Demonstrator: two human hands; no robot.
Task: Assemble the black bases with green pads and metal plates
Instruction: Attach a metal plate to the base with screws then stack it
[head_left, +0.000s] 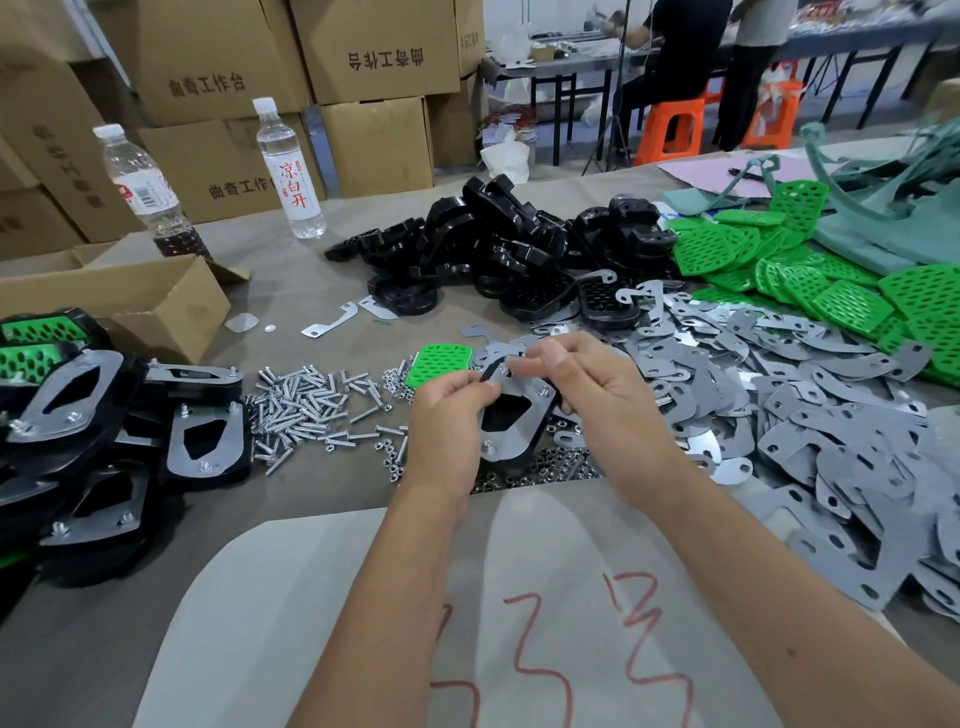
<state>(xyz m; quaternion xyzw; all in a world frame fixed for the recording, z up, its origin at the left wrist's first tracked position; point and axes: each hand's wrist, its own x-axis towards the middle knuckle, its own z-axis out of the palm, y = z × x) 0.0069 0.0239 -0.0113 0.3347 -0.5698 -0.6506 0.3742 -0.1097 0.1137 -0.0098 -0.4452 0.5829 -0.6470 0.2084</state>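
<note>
Several finished assemblies (78, 415) lie stacked at the left of the tabletop (78, 649); big heaps of black bases (493, 244), green pads (779, 270) and metal plates (805, 415) remain. The left hand (449, 415) grips a part-built unit (511, 415) near the screws (306, 405), while the right hand (592, 395) pinches its upper edge, perhaps seating a fastener.

We see a grey-covered table (104, 649) carrying heaps of black bases (498, 244), green pads (810, 280), metal plates (810, 405), screws (306, 405), finished pieces (93, 441), two bottles (288, 166) and an open cardboard box (140, 301).
</note>
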